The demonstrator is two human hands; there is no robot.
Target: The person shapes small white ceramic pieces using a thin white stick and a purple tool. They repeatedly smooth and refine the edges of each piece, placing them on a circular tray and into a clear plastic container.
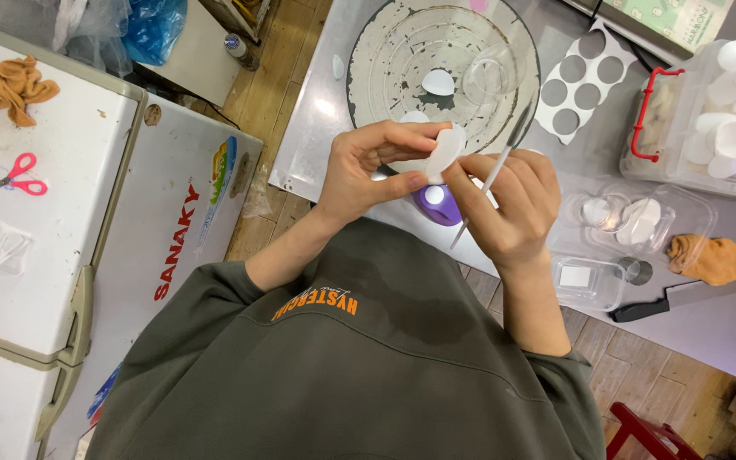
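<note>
Shaping a white petal by hand over the metal worktop (pixel 317 128).
Left hand (pixel 368 166) pinches the white petal (pixel 447 149); right hand (pixel 513 204) grips a thin white stick (pixel 491 179). Best worked gently along the edge.

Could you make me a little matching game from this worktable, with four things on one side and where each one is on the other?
Things:
1. white petal
2. thin stick
3. pink scissors
4. knife

Places:
A. on the white chest lid at the far left
B. pinched in the left hand
C. lying on the table beside an orange cloth
D. held in the right hand

Pairs: 1-B, 2-D, 3-A, 4-C
</note>
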